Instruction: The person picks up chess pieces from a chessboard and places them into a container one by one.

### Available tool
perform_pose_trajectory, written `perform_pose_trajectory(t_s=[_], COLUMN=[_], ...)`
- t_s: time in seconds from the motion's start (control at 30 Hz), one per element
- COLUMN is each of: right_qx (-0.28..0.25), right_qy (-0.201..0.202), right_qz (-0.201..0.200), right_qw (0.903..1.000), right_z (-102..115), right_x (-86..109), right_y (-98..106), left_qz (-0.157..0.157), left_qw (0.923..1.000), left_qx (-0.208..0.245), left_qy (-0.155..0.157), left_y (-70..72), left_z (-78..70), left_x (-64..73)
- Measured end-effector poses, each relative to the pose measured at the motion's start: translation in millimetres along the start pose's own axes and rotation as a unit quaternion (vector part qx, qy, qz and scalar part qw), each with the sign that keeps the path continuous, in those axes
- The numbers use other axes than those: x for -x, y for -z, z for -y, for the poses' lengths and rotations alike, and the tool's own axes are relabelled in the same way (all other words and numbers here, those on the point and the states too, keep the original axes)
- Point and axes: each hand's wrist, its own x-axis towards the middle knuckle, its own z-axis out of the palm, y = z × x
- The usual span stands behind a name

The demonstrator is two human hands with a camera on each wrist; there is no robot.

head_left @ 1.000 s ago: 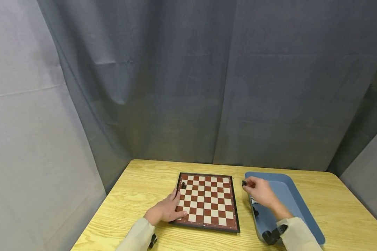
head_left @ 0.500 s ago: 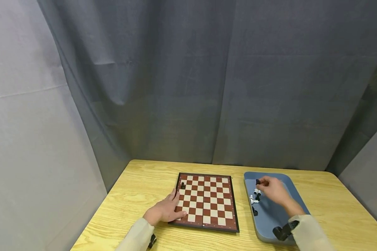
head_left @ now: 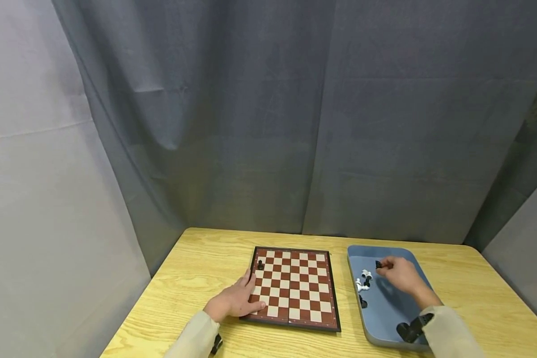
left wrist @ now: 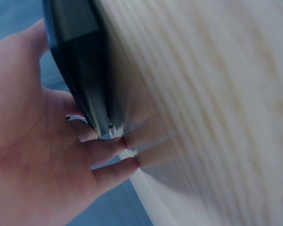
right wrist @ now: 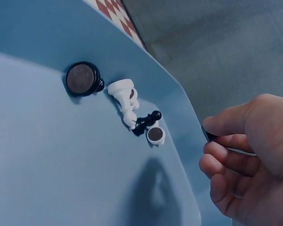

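Observation:
My left hand (head_left: 238, 298) rests over the left edge of a red-and-white chessboard (head_left: 301, 323), thumb on its surface. In the left wrist view, fingertips (left wrist: 131, 165) touch the table beside the board's dark side. A small black chess piece (head_left: 260, 265) stands near the board's far-left corner. Above the blue tray (head_left: 387, 318), my right hand (head_left: 402, 275) pinches another black chess piece (head_left: 378, 264) between thumb and fingers. Its kind is mostly hidden by the fingers. In the tray lie a black pawn (right wrist: 151, 120), white chess pieces (right wrist: 125, 101) and a black piece (right wrist: 81, 79) showing its round base.
The wooden table (head_left: 215, 248) carries the board at centre and the tray to its right. A grey curtain (head_left: 250, 149) hangs behind the table, with lighter cloth (head_left: 40, 199) at the left. The tray has raised walls.
My right hand has moved right from the tray's left rim to over its inside, still pinching the black piece. Pieces in the tray now show. My left hand stays on the board.

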Motion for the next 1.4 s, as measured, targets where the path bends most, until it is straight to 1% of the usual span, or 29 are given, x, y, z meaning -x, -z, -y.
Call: perform_pose_trajectory(t_s=[0.27,0.4,0.53,0.8,0.93,1.07,1.27,1.4], right_qx=[0.014,0.015,0.015,0.019,0.016,0.009,0.006,0.008], right_qy=[-0.028,-0.038,-0.038,-0.039,-0.031,-0.013,0.028,0.042], right_qz=[0.006,0.011,0.014,0.016,0.013,0.009,-0.005,-0.014], right_qw=[0.9995,0.9991,0.9991,0.9989,0.9993,0.9998,0.9996,0.9990], right_z=[-7.3,-8.4,-9.3,-10.0,-2.9,8.5,27.8,42.5], right_x=[-1.1,-1.1,-1.5,-1.0,0.1,1.5,1.8,1.4], right_y=[-2.0,-2.3,-1.9,-1.6,1.0,2.4,-1.2,-6.0], left_qz=[-0.002,-0.008,-0.014,-0.006,-0.006,-0.010,-0.006,-0.006], left_qw=[1.0000,1.0000,0.9999,1.0000,1.0000,0.9999,0.9999,0.9999], left_qx=[0.005,-0.002,-0.009,-0.006,-0.006,-0.011,-0.009,-0.011], left_qy=[0.002,0.003,0.004,0.001,0.000,0.001,0.003,0.004], left_y=[-0.2,-1.2,-1.7,-0.6,-0.8,-2.2,-3.1,-2.9], left_z=[-0.7,-0.4,0.0,0.8,0.6,1.6,2.8,2.1], left_x=[1.1,0.5,0.1,-0.4,-0.3,-0.6,-1.5,-2.2])
